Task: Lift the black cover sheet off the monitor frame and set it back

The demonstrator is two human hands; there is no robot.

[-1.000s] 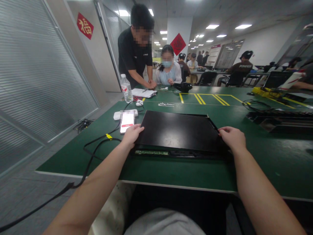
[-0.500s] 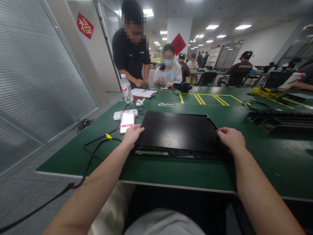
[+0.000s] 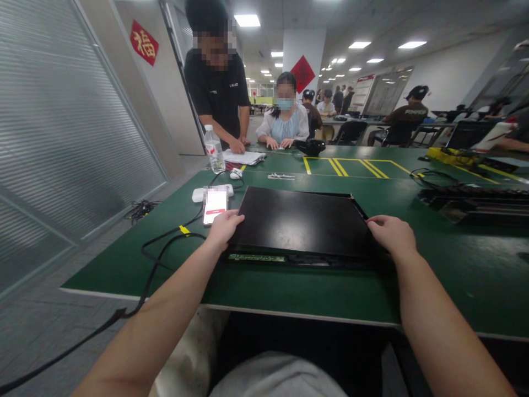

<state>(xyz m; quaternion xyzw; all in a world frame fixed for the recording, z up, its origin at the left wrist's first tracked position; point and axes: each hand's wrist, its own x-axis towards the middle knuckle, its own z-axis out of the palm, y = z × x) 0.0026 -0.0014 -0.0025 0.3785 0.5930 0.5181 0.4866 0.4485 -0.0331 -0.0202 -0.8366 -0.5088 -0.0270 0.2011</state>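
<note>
A flat black LCD panel [image 3: 297, 220] lies at a slight angle over a black frame [image 3: 330, 262] on the green table. Along the frame's near side shows a strip of green circuit board [image 3: 256, 257]. My left hand [image 3: 223, 229] is closed on the panel's left edge, thumb on top. At the opposite side my right hand [image 3: 392, 234] pinches the right edge near the frame's rim; its lower fingers are hidden. A phone [image 3: 215, 206] with a lit screen lies just beyond my left hand.
A white power strip [image 3: 198, 194], a water bottle [image 3: 214, 151] and papers [image 3: 243, 158] are at the back left. Black cables [image 3: 165, 241] run over the left table edge. Black metal parts [image 3: 475, 204] lie at right. Two people are across the table [image 3: 454, 275].
My hands and the panel have barely moved. Across the table, the standing person leans left with a hand at the papers, and the seated person has lowered a hand to the tabletop.
</note>
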